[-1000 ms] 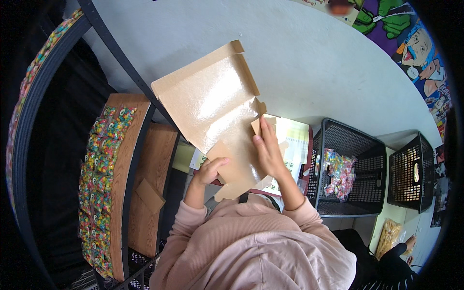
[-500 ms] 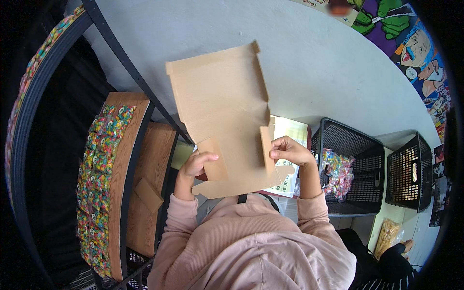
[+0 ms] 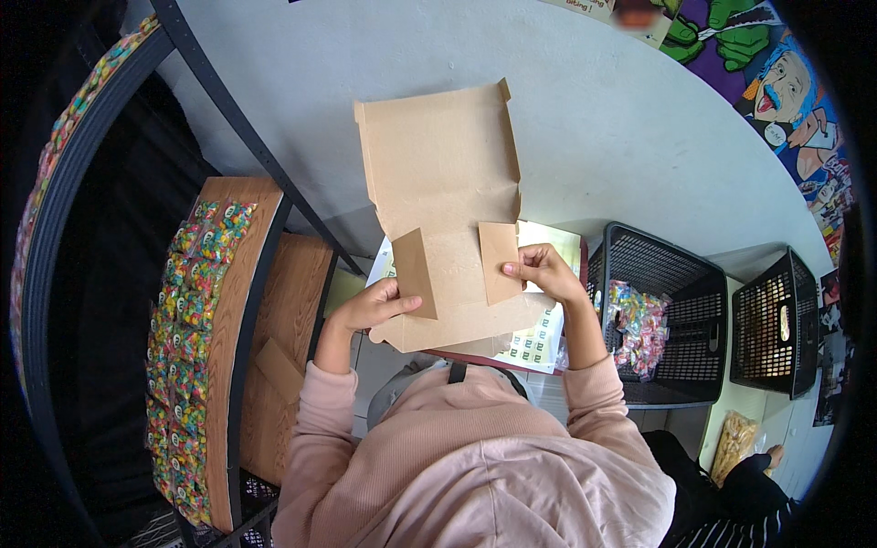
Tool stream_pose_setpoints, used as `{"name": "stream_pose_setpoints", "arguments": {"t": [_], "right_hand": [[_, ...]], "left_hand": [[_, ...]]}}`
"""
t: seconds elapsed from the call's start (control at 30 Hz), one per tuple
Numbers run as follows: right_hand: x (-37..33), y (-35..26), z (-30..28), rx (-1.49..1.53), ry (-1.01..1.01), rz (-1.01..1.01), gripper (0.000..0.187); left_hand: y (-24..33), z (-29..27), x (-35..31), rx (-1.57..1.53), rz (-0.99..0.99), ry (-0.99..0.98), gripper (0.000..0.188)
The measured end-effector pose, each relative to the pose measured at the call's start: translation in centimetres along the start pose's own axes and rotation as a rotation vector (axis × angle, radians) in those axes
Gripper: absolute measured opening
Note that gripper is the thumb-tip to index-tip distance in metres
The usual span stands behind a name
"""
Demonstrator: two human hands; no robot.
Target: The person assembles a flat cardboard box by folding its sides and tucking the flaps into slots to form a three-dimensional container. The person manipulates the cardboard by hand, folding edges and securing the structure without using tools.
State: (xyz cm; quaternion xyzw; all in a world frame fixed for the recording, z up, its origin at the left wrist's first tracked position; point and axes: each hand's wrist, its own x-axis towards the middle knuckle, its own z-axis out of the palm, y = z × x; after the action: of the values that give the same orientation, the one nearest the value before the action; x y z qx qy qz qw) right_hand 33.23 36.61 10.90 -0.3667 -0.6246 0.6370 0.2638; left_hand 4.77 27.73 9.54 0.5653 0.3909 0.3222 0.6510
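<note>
A flat-cut brown cardboard box (image 3: 443,164) hangs in front of me with its lid panel stretched out away from me. My left hand (image 3: 373,307) pinches its left side flap, thumb on the inner face and fingers behind. On the other side, my right hand (image 3: 541,273) grips the right side flap between thumb and fingers. Both flaps are folded inward over the box's base. Below and behind the cardboard lie printed sheets (image 3: 537,338) on a table, partly covered by it.
At left, a wooden shelf (image 3: 239,274) carries several bags of colourful candy (image 3: 187,320). To the right stand a black crate (image 3: 681,320) with candy packs and a second black crate (image 3: 775,329). A person in dark clothes sits at lower right beside a yellowish bag (image 3: 734,445).
The box has shifted slightly right and its base has tipped. Both side flaps now lean further inward, and my left hand has moved a little lower on its flap.
</note>
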Motion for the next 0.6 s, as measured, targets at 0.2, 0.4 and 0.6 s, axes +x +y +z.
{"name": "stream_pose_setpoints", "arguments": {"t": [0.2, 0.4, 0.6], "right_hand": [[0.2, -0.2, -0.1, 0.021, -0.035, 0.019, 0.019], [0.3, -0.1, -0.7, -0.007, -0.038, 0.011, 0.018], [0.6, 0.1, -0.9, 0.001, -0.052, 0.004, 0.018]], "left_hand": [[0.2, -0.3, 0.4, 0.112, -0.103, -0.046, 0.036], [1.0, 0.0, 0.2, 0.203, -0.078, -0.115, 0.034], [1.5, 0.0, 0.1, 0.301, -0.195, -0.216, 0.037]]}}
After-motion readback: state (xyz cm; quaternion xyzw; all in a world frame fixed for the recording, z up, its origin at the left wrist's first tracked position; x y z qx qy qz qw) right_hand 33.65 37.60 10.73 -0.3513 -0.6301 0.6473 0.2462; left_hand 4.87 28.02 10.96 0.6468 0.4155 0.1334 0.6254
